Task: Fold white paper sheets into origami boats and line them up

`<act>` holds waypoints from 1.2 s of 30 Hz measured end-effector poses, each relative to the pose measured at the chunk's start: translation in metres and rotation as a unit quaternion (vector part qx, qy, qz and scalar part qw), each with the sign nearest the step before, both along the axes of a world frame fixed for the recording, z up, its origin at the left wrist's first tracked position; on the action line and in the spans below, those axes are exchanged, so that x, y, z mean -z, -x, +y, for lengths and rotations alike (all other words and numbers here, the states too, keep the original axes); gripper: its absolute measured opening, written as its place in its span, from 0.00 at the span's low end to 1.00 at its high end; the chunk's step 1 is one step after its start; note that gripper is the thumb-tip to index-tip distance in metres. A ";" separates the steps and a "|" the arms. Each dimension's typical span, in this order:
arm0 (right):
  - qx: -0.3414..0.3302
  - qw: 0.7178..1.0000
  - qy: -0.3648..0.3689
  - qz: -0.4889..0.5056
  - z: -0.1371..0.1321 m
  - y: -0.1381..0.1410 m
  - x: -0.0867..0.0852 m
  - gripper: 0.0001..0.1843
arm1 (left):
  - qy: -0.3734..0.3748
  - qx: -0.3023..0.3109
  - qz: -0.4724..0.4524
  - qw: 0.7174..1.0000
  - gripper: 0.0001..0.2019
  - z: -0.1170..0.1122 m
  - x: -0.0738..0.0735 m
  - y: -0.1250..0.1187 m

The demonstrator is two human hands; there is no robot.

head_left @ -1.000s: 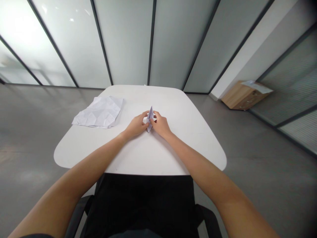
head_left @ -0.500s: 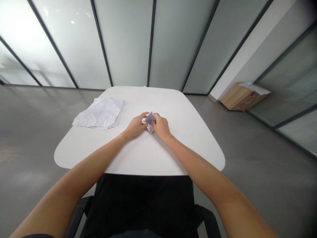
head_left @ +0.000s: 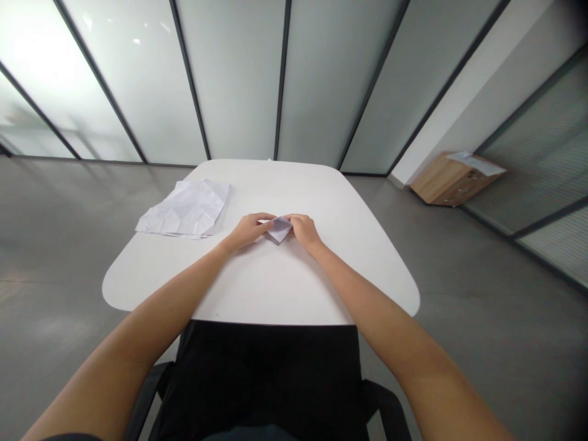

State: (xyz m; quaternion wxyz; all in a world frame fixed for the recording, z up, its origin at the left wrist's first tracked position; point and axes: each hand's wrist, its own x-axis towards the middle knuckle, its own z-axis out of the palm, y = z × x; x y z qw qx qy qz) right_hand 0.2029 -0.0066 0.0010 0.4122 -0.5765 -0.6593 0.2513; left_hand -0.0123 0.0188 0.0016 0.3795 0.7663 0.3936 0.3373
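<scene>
The left hand [head_left: 250,231] and right hand [head_left: 304,233] close on opposite ends of a small folded paper piece [head_left: 279,229] mid-way across the white bench [head_left: 271,288], a pinch that steadies its folds, with a creased paper sheet [head_left: 186,208] lying further left.

Glare whitens the left glass wall [head_left: 41,61].

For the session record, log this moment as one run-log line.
left hand: holding folded paper | right hand: holding folded paper | to left: creased paper | on: white table
</scene>
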 end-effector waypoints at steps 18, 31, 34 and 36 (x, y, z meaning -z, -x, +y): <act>-0.081 0.989 -0.053 -0.113 -0.005 -0.001 0.003 0.18 | -0.121 0.002 0.127 0.984 0.17 0.001 0.003 0.005; -0.127 0.959 -0.087 -0.238 0.003 -0.011 0.004 0.13 | -0.181 0.033 0.195 0.963 0.09 0.015 0.001 0.016; -0.141 0.952 -0.085 -0.257 0.005 -0.018 0.004 0.08 | -0.145 0.042 0.210 0.966 0.12 0.015 -0.002 0.025; -0.160 0.949 -0.084 -0.258 0.007 -0.024 0.003 0.07 | -0.136 0.057 0.215 0.965 0.16 0.015 -0.004 0.030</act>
